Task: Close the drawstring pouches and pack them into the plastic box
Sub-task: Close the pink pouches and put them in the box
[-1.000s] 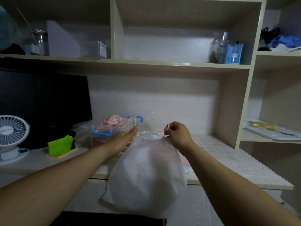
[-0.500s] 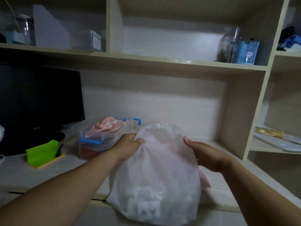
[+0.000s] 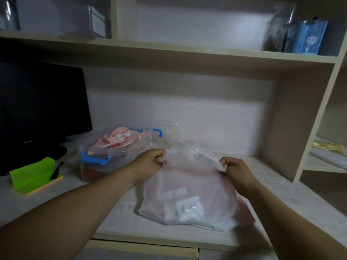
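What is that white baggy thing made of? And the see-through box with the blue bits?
The white pouch looks like thin, soft, matte fabric, maybe non-woven: it crumples where the hands grip it, and shapes inside show through faintly. The box looks like hard, clear, glossy plastic with blue plastic clips: pink contents show through its walls.

Two bare forearms come in from the lower corners of the view, one from the left and one from the right. Neither shows a sleeve, cuff or glove anywhere along the visible length, from the frame edge to the wrist. The left hand (image 3: pixel 150 162) and the right hand (image 3: pixel 235 172) are bare too. No watch, band or ring shows on the wrists and knuckles, though the light is dim and the picture a little blurred, so a thin ring might be missed. The nails are too small and blurred to describe.
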